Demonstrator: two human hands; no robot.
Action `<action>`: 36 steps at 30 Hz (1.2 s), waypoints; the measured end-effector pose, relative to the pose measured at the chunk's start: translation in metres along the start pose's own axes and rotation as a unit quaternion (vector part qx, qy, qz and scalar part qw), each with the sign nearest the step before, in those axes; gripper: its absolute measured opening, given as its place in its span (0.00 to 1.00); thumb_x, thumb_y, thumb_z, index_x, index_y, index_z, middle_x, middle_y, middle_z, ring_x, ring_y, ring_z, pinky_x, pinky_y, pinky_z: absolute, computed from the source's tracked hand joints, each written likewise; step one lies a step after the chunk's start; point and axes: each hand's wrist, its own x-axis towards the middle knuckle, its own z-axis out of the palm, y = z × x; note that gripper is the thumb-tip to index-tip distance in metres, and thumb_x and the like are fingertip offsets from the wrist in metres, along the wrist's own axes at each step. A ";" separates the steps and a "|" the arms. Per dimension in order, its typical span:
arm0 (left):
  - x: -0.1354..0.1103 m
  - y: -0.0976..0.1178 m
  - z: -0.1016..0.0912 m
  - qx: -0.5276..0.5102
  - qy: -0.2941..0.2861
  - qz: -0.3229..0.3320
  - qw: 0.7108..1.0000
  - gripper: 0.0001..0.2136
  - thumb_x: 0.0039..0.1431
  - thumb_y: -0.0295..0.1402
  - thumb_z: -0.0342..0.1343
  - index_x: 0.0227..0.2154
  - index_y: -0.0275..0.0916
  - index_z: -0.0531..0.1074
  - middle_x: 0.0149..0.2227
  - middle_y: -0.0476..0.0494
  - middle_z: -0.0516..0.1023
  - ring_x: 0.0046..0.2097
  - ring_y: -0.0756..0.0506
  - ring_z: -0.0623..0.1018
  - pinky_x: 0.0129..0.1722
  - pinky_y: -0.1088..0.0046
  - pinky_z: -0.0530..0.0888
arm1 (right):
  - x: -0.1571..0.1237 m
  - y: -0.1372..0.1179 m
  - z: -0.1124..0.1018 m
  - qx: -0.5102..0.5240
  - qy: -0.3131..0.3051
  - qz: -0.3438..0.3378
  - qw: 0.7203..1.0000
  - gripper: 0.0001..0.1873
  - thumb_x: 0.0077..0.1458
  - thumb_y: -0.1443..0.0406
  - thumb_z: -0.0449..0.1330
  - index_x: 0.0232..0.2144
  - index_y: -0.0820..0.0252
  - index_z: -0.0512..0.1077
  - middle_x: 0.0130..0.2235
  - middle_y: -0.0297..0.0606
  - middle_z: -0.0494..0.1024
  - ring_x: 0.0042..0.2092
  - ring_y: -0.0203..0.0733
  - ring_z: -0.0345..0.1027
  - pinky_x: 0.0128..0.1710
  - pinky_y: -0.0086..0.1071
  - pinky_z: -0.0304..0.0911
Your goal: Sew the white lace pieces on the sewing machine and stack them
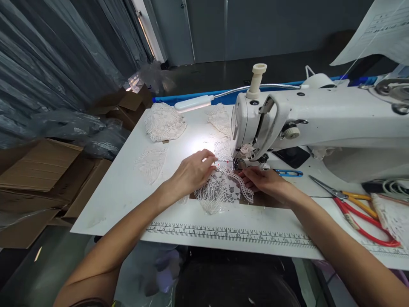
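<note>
A white lace piece (220,192) lies on the machine bed, its scalloped trim running up to the presser foot (235,164) of the white sewing machine (329,115). My left hand (194,170) pinches the lace at its upper left edge, thumb and fingers together. On the other side, just right of the needle area, my right hand (263,181) has the scalloped edge between thumb and fingers, with some fingers partly hidden below. Behind the foot, more lace (222,149) spreads over the table.
Lace stacks sit at the back left (164,123) and behind the machine head (220,119). A lit lamp (194,103) hangs over the white table (115,187). Blue thread snips (289,173) and red-handled scissors (361,217) lie right. Cardboard boxes (41,170) stand left.
</note>
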 end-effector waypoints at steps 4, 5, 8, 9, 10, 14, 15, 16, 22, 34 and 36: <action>0.000 0.016 0.022 -0.086 -0.031 0.148 0.985 0.10 0.68 0.25 0.45 0.45 0.32 0.71 0.46 0.37 0.75 0.45 0.46 0.76 0.40 0.68 0.79 | -0.007 -0.008 -0.002 -0.080 -0.005 -0.006 0.997 0.19 0.57 0.48 0.57 0.32 0.57 0.74 0.25 0.37 0.76 0.26 0.39 0.68 0.24 0.31 0.62; 0.000 0.019 0.027 -0.099 -0.038 0.169 0.980 0.10 0.68 0.27 0.46 0.45 0.33 0.71 0.48 0.36 0.74 0.47 0.45 0.76 0.45 0.64 0.78 | -0.009 -0.010 -0.001 -0.119 -0.005 -0.024 0.993 0.17 0.56 0.50 0.57 0.31 0.56 0.74 0.25 0.36 0.76 0.26 0.39 0.68 0.24 0.31 0.61; 0.000 0.020 0.040 -0.079 -0.037 0.166 0.982 0.12 0.68 0.34 0.49 0.48 0.34 0.69 0.52 0.35 0.71 0.51 0.40 0.74 0.56 0.50 0.70 | -0.015 -0.018 0.007 -0.256 0.050 -0.081 0.962 0.12 0.55 0.55 0.58 0.30 0.55 0.75 0.26 0.35 0.77 0.27 0.40 0.69 0.24 0.31 0.56; 0.000 0.019 0.044 -0.064 -0.035 0.153 0.986 0.13 0.68 0.36 0.49 0.49 0.34 0.69 0.53 0.34 0.71 0.51 0.39 0.73 0.57 0.46 0.67 | -0.016 -0.019 0.010 -0.296 0.082 -0.091 0.947 0.11 0.55 0.56 0.58 0.30 0.54 0.75 0.26 0.36 0.77 0.27 0.41 0.69 0.24 0.32 0.55; 0.000 0.016 0.046 -0.053 -0.034 0.142 0.988 0.15 0.68 0.38 0.48 0.50 0.34 0.68 0.53 0.34 0.70 0.52 0.38 0.73 0.58 0.44 0.65 | -0.018 -0.019 0.013 -0.325 0.113 -0.098 0.934 0.10 0.55 0.57 0.57 0.31 0.54 0.75 0.26 0.36 0.77 0.27 0.42 0.69 0.24 0.32 0.54; 0.002 0.007 0.050 -0.064 -0.015 0.131 0.989 0.17 0.69 0.41 0.45 0.53 0.36 0.66 0.54 0.34 0.69 0.53 0.39 0.72 0.59 0.43 0.64 | -0.024 -0.014 0.019 -0.331 0.158 -0.140 0.920 0.12 0.56 0.57 0.56 0.37 0.54 0.76 0.25 0.35 0.76 0.25 0.41 0.68 0.24 0.32 0.55; 0.002 0.006 0.050 -0.074 -0.001 0.128 0.989 0.17 0.69 0.42 0.44 0.52 0.36 0.66 0.54 0.35 0.70 0.54 0.39 0.72 0.59 0.43 0.64 | -0.026 -0.012 0.020 -0.319 0.162 -0.152 0.921 0.13 0.56 0.57 0.55 0.38 0.55 0.76 0.25 0.35 0.76 0.25 0.41 0.68 0.25 0.32 0.56; 0.002 0.005 0.049 -0.082 0.017 0.122 0.989 0.16 0.69 0.41 0.44 0.51 0.36 0.66 0.53 0.35 0.70 0.54 0.40 0.72 0.59 0.43 0.64 | -0.028 -0.011 0.021 -0.309 0.168 -0.162 0.922 0.13 0.57 0.57 0.55 0.39 0.55 0.76 0.25 0.34 0.76 0.25 0.40 0.68 0.25 0.32 0.57; -0.001 0.014 0.046 -0.066 0.110 0.145 0.981 0.08 0.67 0.30 0.48 0.46 0.35 0.68 0.48 0.38 0.74 0.51 0.43 0.74 0.53 0.57 0.73 | -0.036 -0.004 0.040 -0.352 0.219 -0.197 0.888 0.14 0.60 0.60 0.51 0.39 0.55 0.76 0.34 0.38 0.80 0.29 0.42 0.71 0.25 0.33 0.55; -0.003 0.014 0.054 -0.141 0.031 0.138 0.980 0.09 0.68 0.28 0.47 0.37 0.36 0.72 0.44 0.41 0.77 0.48 0.47 0.76 0.57 0.61 0.72 | -0.017 -0.004 -0.006 -0.246 0.096 -0.187 0.946 0.16 0.58 0.60 0.51 0.39 0.57 0.77 0.30 0.36 0.80 0.30 0.42 0.72 0.30 0.33 0.63; -0.004 0.015 0.054 -0.132 0.038 0.125 0.983 0.09 0.67 0.28 0.47 0.35 0.37 0.72 0.42 0.42 0.77 0.46 0.47 0.76 0.57 0.58 0.71 | -0.011 0.003 -0.007 -0.220 0.136 -0.141 0.956 0.16 0.58 0.59 0.52 0.39 0.57 0.77 0.28 0.35 0.79 0.28 0.42 0.70 0.28 0.32 0.62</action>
